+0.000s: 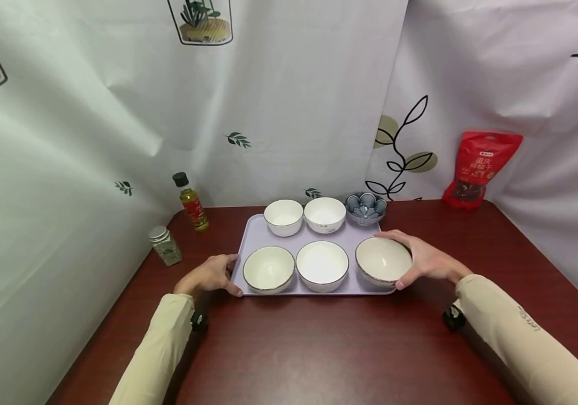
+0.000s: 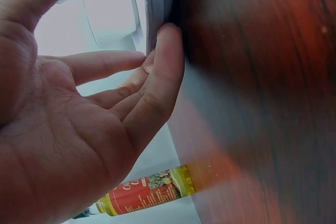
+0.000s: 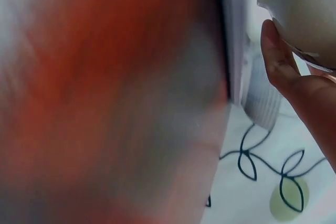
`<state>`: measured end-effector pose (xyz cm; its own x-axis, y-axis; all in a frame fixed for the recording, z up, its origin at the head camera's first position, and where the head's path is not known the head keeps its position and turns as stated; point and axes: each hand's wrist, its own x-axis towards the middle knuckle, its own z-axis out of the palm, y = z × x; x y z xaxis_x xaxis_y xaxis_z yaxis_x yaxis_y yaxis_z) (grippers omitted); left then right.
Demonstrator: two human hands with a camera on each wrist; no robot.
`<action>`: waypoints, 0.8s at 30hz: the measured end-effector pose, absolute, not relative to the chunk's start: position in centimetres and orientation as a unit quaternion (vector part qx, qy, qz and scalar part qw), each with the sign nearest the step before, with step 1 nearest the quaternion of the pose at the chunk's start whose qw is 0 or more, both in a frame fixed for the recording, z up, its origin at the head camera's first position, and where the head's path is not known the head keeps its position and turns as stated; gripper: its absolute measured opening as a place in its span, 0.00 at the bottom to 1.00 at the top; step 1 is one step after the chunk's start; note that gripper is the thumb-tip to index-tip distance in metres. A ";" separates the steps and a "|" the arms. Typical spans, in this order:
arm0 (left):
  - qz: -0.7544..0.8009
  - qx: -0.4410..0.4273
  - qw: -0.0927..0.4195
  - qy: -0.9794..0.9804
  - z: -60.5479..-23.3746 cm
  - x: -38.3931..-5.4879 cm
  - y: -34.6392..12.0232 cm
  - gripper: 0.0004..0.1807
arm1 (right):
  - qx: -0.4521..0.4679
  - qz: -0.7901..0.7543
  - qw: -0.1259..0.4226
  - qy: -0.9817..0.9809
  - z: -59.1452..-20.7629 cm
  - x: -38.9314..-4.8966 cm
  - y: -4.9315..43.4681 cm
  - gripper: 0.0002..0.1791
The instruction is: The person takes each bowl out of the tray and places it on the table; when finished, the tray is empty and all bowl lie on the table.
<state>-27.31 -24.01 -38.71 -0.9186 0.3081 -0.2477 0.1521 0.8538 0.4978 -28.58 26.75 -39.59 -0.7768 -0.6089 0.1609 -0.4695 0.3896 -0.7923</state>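
A pale lilac tray (image 1: 352,239) carries several bowls in two rows. My right hand (image 1: 428,260) spans the cream bowl (image 1: 384,257) at the tray's front right, thumb at the near side and fingers at the far side. In the right wrist view this bowl (image 3: 304,14) shows beside the thumb. At the tray's left edge, my left hand (image 1: 214,274) grips the side near the front corner. Bent fingers (image 2: 163,72) touch the tray rim in the left wrist view. Beside that hand is a cream bowl (image 1: 269,269), with a white bowl (image 1: 322,264) right of it.
Along the tray's back stand two white bowls, one left (image 1: 283,216) and one middle (image 1: 325,214), and a blue-grey petal-patterned bowl (image 1: 366,209). A spice jar (image 1: 166,246) and an oil bottle (image 1: 193,205) are at left. A red pouch (image 1: 478,169) leans at the back right.
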 end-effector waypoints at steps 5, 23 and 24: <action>0.250 0.118 0.162 0.947 -38.8 -27.3 -24.0 0.58 | -0.282 -0.470 0.067 0.834 -38.8 -29.1 28.7 0.56; 0.234 0.110 0.164 0.952 -38.6 -27.3 -23.7 0.58 | -0.098 -0.447 0.060 0.887 -39.0 -33.1 33.3 0.57; 0.231 0.115 0.163 0.952 -38.5 -27.3 -23.7 0.58 | -0.090 -0.445 0.057 0.889 -39.0 -33.5 33.3 0.57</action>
